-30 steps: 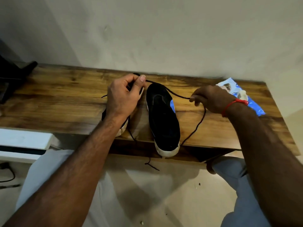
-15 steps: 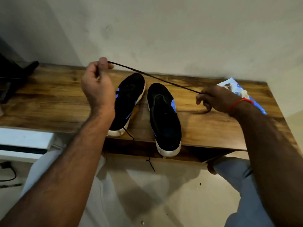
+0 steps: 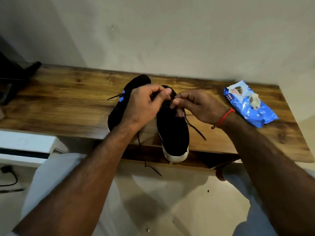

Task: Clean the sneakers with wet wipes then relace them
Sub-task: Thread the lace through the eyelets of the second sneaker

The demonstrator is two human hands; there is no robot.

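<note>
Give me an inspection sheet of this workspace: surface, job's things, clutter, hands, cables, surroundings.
Surface: wooden bench against a wall.
Job's things: two black sneakers side by side on the bench, left sneaker partly behind the left hand, right sneaker with its white toe over the front edge; black lace trailing from the hands; blue wipes pack at the right end with a crumpled wipe on it.
Clutter: nothing seen.
Hands: left hand and right hand both pinch the lace above the right sneaker.
Cables: black cable on the floor, far left.
Surroundings: plain wall; dark object at the bench's left end; pale floor.
</note>
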